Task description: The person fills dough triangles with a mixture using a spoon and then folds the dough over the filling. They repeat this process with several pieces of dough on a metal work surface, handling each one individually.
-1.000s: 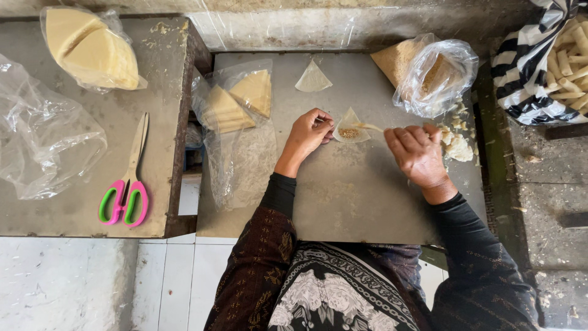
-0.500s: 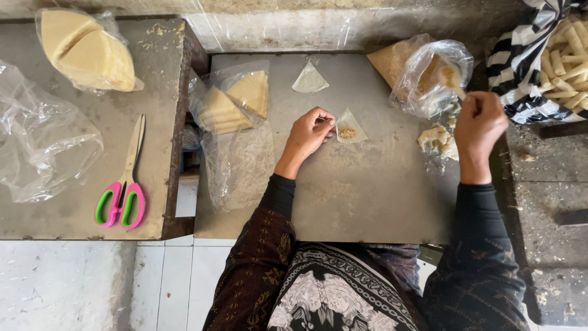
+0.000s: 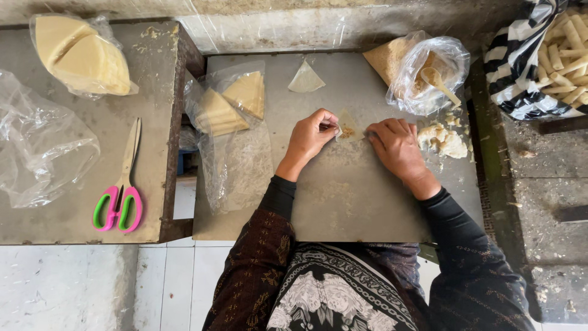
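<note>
Grey metal work table, worn and floury, stone wall along the far edge. Person sits at the near edge. Left hand pinches the left corner of a small pale wrapper lying flat mid-table, brown filling on it. Right hand curled, fingertips pressing the wrapper's right edge; whether it actually grips, can't tell.

Packages: clear plastic bag at the table's left edge, two yellow wedge stacks of wrappers inside, bag mouth trailing toward the near side. Crumpled clear bag far right, brownish filling and a pale spoon in it. White dough lump just right of the right hand. One loose triangular wrapper far centre.

Second table on the left, separated by a narrow gap: bagged wrapper wedges far, empty crumpled bag at left, pink-and-green scissors near.

Striped bag far right holds rolled sticks.

Open surface: near half of the work table.
</note>
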